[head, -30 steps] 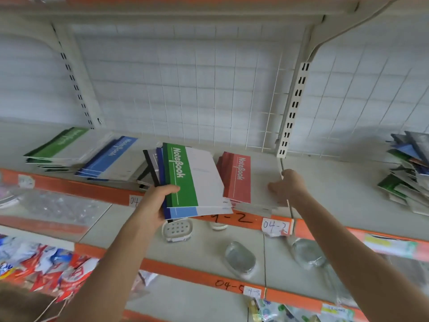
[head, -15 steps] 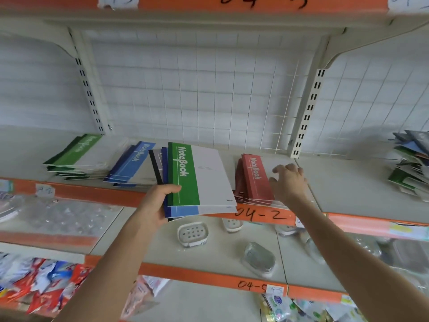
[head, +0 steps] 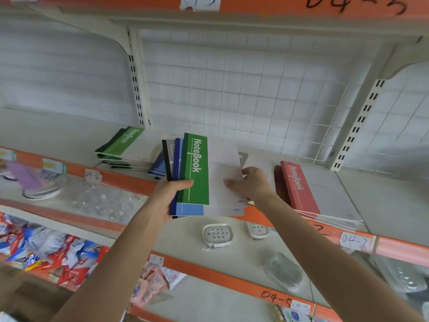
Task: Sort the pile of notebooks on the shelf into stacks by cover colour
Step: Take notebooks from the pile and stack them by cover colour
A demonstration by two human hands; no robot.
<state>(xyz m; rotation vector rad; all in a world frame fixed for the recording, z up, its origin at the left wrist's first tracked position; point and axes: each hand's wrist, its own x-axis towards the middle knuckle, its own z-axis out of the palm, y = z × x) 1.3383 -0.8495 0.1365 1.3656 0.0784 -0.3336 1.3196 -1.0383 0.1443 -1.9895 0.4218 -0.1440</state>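
Left hand (head: 166, 198) grips a fanned bundle (head: 176, 173) of at least four notebooks at the shelf (head: 383, 201) front. The top green notebook (head: 196, 168) has a white cover lettered "NoteBook", and the right hand (head: 254, 184) pinches its right edge. Three stacks lie on the shelf: green stack (head: 120, 145), blue stack (head: 159, 167), red stack (head: 299, 184).

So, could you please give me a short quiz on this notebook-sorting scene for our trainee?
1. True or false: the left hand grips a bunch of notebooks with a green notebook on top.
2. Which stack lies on the shelf to the right of the right hand? A green, B red, C blue.
3. What does the right hand pinch?
Key: 1 true. 2 B, the red stack. 3 The green notebook's right edge.
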